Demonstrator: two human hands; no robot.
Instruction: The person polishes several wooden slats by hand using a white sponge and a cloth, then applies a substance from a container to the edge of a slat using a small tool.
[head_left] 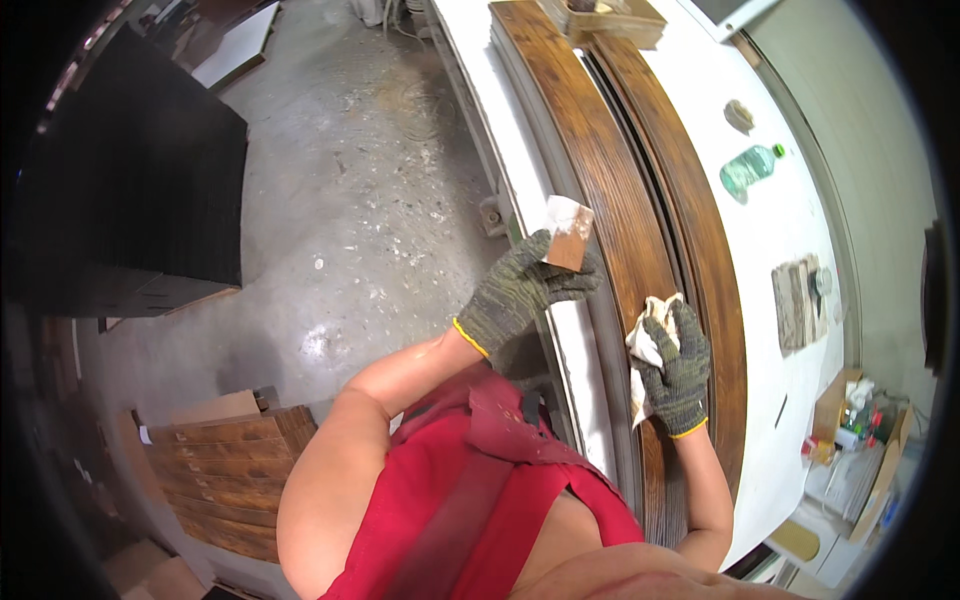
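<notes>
Both my hands wear dark grey-green knit gloves with yellow cuffs. My left hand (515, 292) is closed on a small folded piece of sandpaper (569, 245), brown with a whitish patch, held up beside the edge of the boards. A crumpled white rag (642, 347) lies under the fingers of my right hand (680, 372), which grips it against the wood. Beneath them runs a long brown-stained wooden board (600, 150) with visible grain, on top of a stack. Another stained board (690, 190) lies parallel on its right, past a dark gap.
The boards rest on a white table (765, 270). On it are a green bottle (750, 172) lying down, a small lump (738, 116), a greyish block (800, 305) and a tray (615, 22). Stacked stained boards (225, 470) and a large black block (130, 180) stand at left.
</notes>
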